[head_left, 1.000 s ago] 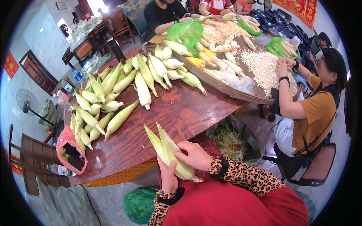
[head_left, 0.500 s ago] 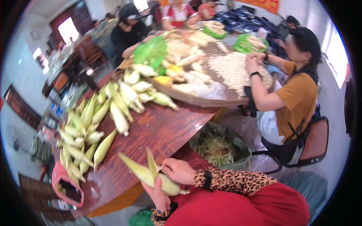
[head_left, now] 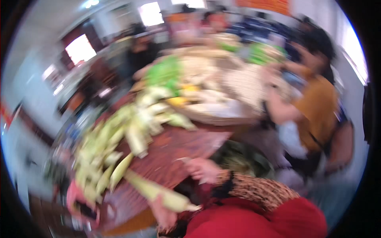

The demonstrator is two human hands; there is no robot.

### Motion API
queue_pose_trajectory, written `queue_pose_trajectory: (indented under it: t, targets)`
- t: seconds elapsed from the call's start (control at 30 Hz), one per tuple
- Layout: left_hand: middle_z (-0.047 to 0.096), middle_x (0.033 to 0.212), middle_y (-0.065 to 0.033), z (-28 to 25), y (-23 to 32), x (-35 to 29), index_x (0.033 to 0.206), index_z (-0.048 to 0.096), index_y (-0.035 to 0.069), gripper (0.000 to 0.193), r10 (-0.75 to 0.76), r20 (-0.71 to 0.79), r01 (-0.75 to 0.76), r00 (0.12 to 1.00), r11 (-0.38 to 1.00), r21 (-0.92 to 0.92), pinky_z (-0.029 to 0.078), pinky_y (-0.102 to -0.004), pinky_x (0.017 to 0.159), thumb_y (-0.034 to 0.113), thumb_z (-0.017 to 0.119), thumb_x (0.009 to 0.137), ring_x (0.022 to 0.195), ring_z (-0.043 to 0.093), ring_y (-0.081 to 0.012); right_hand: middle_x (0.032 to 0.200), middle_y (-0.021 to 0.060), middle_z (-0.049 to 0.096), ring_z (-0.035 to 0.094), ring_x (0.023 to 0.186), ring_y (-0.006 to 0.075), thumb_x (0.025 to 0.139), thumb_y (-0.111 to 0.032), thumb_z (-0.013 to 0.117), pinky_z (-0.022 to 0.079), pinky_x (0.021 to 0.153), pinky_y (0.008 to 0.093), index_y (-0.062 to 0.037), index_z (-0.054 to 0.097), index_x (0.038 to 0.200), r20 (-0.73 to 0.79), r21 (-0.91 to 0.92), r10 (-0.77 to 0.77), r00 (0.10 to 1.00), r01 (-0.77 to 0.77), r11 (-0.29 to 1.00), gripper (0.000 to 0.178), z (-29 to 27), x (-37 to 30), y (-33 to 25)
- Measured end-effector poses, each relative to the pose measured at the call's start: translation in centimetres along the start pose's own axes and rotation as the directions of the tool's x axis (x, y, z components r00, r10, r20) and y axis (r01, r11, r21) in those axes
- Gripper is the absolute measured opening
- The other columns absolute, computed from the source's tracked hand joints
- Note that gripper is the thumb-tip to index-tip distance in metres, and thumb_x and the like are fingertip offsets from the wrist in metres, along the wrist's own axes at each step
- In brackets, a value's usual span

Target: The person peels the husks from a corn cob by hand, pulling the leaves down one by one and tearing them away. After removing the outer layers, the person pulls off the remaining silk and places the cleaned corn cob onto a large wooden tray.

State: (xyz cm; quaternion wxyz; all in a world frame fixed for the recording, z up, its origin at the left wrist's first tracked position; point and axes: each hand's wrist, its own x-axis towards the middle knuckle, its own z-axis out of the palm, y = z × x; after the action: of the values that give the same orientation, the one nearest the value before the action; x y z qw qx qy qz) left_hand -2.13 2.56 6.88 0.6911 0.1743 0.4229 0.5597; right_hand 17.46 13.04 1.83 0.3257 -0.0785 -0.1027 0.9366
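My left hand (head_left: pixel 163 212) is closed around a pale green ear of corn (head_left: pixel 173 199), which lies slantwise above the table's near edge. Its narrow husk tip points to the upper left and the stubby stalk end to the right. Just beyond the ear and apart from it, my right hand (head_left: pixel 204 170) is closed, blurred by motion. A thin pale strip of corn husk (head_left: pixel 184 160) sticks out from its fingers. On the left of the red-brown table (head_left: pixel 166 148) several unpeeled ears of corn (head_left: pixel 104 139) lie heaped.
A large round tray (head_left: pixel 218 119) with loose kernels, cobs and a green plastic bag (head_left: pixel 163 75) sits farther back. Below the table's right edge stands an open sack (head_left: pixel 264 158). At the right a person in a brown shirt (head_left: pixel 317 113) sits by the tray. A pink container (head_left: pixel 74 194) is at the left.
My right hand has pulled away from the ear, up and to the right, with a strip of husk. The leaf that stood up from the ear is gone. The whole view has shifted and blurred.
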Motion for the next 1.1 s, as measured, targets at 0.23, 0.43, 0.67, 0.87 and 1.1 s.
queue_pose_trajectory:
  t: [0.23,0.43,0.67,0.87,1.1]
  targets:
    - [0.054,0.09,-0.0083,5.5,-3.6,2.1,0.115,0.038,0.006,0.041,0.332,0.096,-0.33,0.938,0.943,-0.039,0.051,-0.0307,0.057,0.012,0.061,0.081,0.071,0.057,-0.0165,0.058,-0.0048,0.037,0.03,0.04,0.0056,0.095,-0.029,0.037,0.023,0.032,0.0219,-0.0088,0.048,0.088,-0.259,-0.049,-0.047,0.965,0.035,0.998,0.024,2.8,-4.4,-0.9]
    - [0.054,0.094,-0.0111,7.4,-5.3,1.5,0.126,0.03,0.006,0.051,0.093,0.039,-0.087,0.995,0.987,-0.135,0.051,-0.0277,0.053,0.014,0.058,0.084,0.065,0.058,-0.0148,0.053,-0.0076,0.038,0.028,0.037,0.0029,0.094,-0.019,0.04,0.022,0.032,0.0192,-0.0111,0.049,0.08,-0.436,-0.272,-0.19,0.88,0.072,0.959,0.018,-5.9,-4.9,-2.4]
    - [0.054,0.096,-0.0108,8.9,-11.0,3.5,0.119,0.036,0.0,0.045,0.285,-0.175,-0.301,0.943,0.951,-0.071,0.05,-0.029,0.062,0.01,0.06,0.082,0.078,0.056,-0.0159,0.056,-0.0043,0.036,0.031,0.041,0.0062,0.093,-0.02,0.045,0.025,0.035,0.0208,-0.0126,0.041,0.072,-0.472,-0.146,-0.186,0.862,0.132,0.98,0.022,-0.9,-7.5,-2.3]
    - [0.056,0.09,-0.0058,5.8,-5.8,1.9,0.109,0.047,0.003,0.03,0.245,-0.032,-0.245,0.969,0.969,0.016,0.049,-0.0327,0.067,0.007,0.059,0.082,0.078,0.057,-0.0171,0.06,-0.0077,0.032,0.029,0.047,0.0027,0.091,-0.013,0.045,0.024,0.04,0.0184,-0.0124,0.046,0.082,-0.419,-0.504,-0.422,0.804,0.18,0.844,0.008,5.0,-6.6,-1.1]
    - [0.053,0.101,-0.0065,3.2,-2.3,-0.8,0.119,0.04,0.008,0.036,0.248,-0.127,-0.244,0.96,0.969,0.042,0.048,-0.037,0.079,0.01,0.053,0.085,0.089,0.055,-0.0205,0.082,0.0076,0.061,0.06,0.077,0.02,0.089,-0.025,0.05,0.048,0.07,0.0344,-0.0012,0.057,0.095,0.355,-0.932,-0.383,0.853,0.353,-0.079,0.025,6.0,-0.4,2.2]
